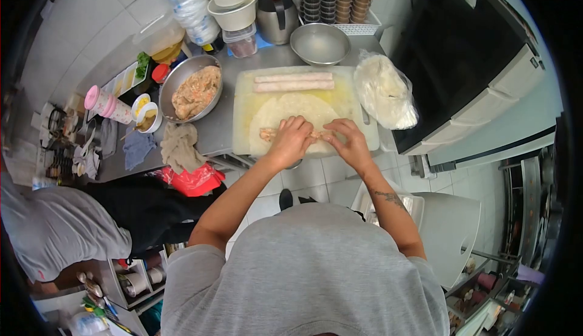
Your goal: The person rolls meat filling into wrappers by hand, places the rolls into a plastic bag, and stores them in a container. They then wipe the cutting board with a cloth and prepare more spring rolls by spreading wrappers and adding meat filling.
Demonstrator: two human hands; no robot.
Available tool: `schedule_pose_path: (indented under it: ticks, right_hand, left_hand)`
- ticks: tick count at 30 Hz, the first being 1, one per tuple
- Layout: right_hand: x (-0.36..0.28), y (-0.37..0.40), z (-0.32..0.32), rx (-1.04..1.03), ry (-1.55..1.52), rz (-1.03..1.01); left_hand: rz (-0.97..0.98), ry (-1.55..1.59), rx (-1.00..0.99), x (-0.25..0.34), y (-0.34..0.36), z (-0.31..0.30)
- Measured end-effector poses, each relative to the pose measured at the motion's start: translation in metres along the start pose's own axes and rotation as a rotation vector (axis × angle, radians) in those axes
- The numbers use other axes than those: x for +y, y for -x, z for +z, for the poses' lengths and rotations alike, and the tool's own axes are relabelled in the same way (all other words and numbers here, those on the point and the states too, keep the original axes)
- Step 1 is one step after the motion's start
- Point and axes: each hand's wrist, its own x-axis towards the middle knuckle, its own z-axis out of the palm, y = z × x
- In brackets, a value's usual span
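Observation:
A pale round wrapper [267,114] lies on the cutting board [242,93], with a strip of orange-pink filling [267,134] along its near part. My left hand [291,142] is on this strip, its fingers bent and pressed together over the filling. From the right, my right hand [350,145] pinches the strip's other end with thumb and fingertips. Beyond the wrapper, two long pale rolls [294,81] lie side by side on the board. A large metal bowl [168,96] of the same-looking filling stands to the left.
An empty-looking metal bowl [320,43] and a steel jug [277,14] stand behind the board. To its right sits a plastic bag [384,90] with pale contents. Cloths [180,146] hang at the left counter edge, where another person [73,227] stands.

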Motion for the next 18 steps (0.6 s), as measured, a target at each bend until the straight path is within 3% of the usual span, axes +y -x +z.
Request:
schedule_pose_path:
  ticks: [7,9,10,13,15,18]
  right_hand:
    - [0.017,0.009,0.013,-0.086,0.18,0.005]
    - [0.006,0.004,0.009,-0.046,0.112,0.084]
    - [0.003,0.001,0.011,-0.016,0.136,0.025]
    - [0.007,-0.003,0.018,-0.039,0.177,-0.108]
    - [0.021,-0.002,0.026,-0.214,0.164,-0.152]
    - [0.021,-0.004,0.025,-0.34,0.206,-0.021]
  left_hand:
    - [0.047,-0.025,-0.118,-0.006,0.001,0.018]
    - [-0.024,-0.018,0.016,-0.001,-0.001,0.008]
    - [-0.057,-0.015,0.083,-0.001,-0.003,0.003]
    - [-0.094,-0.12,-0.054,-0.009,0.003,-0.005]
    - [-0.085,-0.173,-0.211,-0.015,0.008,-0.002]
    - [-0.046,-0.181,-0.318,-0.026,0.01,-0.001]
